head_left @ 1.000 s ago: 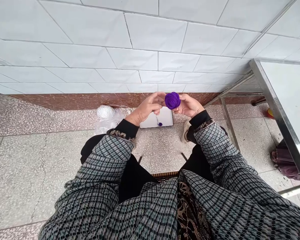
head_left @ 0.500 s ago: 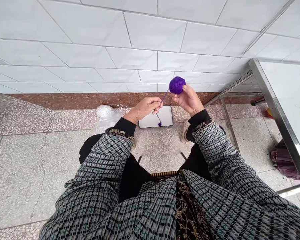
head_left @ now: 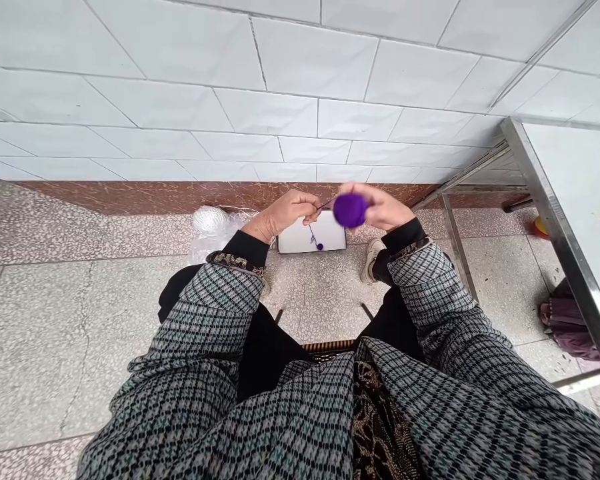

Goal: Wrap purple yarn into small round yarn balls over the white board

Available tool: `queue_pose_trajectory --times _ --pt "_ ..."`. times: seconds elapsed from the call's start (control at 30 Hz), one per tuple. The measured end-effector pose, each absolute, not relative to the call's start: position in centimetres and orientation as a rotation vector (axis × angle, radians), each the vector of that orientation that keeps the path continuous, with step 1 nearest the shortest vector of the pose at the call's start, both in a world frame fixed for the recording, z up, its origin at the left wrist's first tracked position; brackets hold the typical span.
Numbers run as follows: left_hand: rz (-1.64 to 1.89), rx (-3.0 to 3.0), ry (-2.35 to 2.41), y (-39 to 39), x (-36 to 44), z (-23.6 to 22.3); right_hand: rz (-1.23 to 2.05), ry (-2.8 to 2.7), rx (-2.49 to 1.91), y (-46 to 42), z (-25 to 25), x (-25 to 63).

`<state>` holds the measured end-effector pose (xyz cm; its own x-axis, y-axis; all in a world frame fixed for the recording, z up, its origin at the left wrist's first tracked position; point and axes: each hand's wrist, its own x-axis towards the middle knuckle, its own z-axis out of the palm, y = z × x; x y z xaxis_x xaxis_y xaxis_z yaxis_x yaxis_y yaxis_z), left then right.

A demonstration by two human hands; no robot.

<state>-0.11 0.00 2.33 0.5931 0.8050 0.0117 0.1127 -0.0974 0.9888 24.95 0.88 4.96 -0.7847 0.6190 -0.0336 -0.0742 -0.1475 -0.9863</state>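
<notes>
Holding a purple ball of yarn (head_left: 350,211) up over the floor (head_left: 130,320) in the right hand (head_left: 384,208), with bent fingers close around it. Pinching its thread (head_left: 326,205) between thumb and finger of the left hand (head_left: 291,213). Looking down at a flat white box (head_left: 333,233) with a purple lump (head_left: 320,247) inside, and white yarn (head_left: 211,220) in a bag (head_left: 203,250) nearby.

Beyond the left hand (head_left: 289,215) and right hand (head_left: 384,209) rises a white tiled wall (head_left: 290,113) with a brown baseboard (head_left: 180,197). Left of the left hand, white yarn (head_left: 210,220) and clear plastic (head_left: 205,250) lie on the speckled floor (head_left: 130,307). Well right of the right hand stands a metal-framed table (head_left: 555,207), a red-and-yellow object (head_left: 541,227) and dark purple cloth (head_left: 573,327) beside its edge.
</notes>
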Motion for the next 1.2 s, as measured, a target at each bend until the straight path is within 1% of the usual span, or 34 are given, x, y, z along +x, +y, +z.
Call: queue_pose_trajectory --times 0.07,0.17,0.27,0.37,0.4,0.47,0.53,0.6,0.67,0.7,0.77,0.87,0.93,1.07,1.13,1.2 --pt "0.697 1.574 0.776 0.0 0.0 2.1 1.783 -1.37 -0.609 1.1 5.2 24.8" --pt "0.693 1.553 0.748 -0.1 0.3 1.9 1.514 -1.192 -0.813 1.8 4.8 24.0" --pt "0.655 1.581 0.704 -0.4 0.6 2.2 1.344 -1.284 -1.112 2.4 3.5 23.0" --pt "0.607 1.652 0.685 -0.6 0.6 2.8 1.203 -1.57 -1.377 2.3 2.5 22.5" --pt "0.603 1.668 0.695 -0.6 0.5 3.0 1.199 -1.723 -1.427 2.1 2.5 22.5" --pt "0.601 1.689 0.727 -0.5 0.3 3.2 1.317 -2.059 -1.42 1.7 3.0 22.8" --pt "0.604 1.698 0.766 -0.4 0.0 3.2 1.656 -2.262 -1.242 1.2 3.7 23.5" --pt "0.616 1.702 0.8 -0.1 -0.2 3.0 1.957 -2.202 -0.95 0.9 4.3 24.2" --pt "0.635 1.694 0.817 0.1 -0.4 2.7 2.072 -1.953 -0.676 0.9 4.7 24.8" --pt "0.645 1.684 0.816 0.2 -0.4 2.5 2.052 -1.805 -0.595 0.9 4.7 25.0" --pt "0.661 1.654 0.797 0.4 -0.3 2.0 1.891 -1.537 -0.59 1.2 4.9 25.1" --pt "0.681 1.606 0.741 0.4 0.0 1.4 1.57 -1.321 -0.836 2.0 4.8 24.7" --pt "0.671 1.594 0.683 0.2 0.2 1.5 1.441 -1.288 -1.008 2.5 4.4 24.2" --pt "0.6 1.638 0.624 -0.3 0.3 2.5 1.4 -1.46 -1.29 2.7 2.8 23.2" --pt "0.586 1.673 0.663 -0.4 0.2 3.0 1.439 -1.753 -1.405 2.2 2.5 23.0" --pt "0.595 1.69 0.723 -0.4 0.0 3.2 1.583 -2.079 -1.353 1.7 2.8 23.0"
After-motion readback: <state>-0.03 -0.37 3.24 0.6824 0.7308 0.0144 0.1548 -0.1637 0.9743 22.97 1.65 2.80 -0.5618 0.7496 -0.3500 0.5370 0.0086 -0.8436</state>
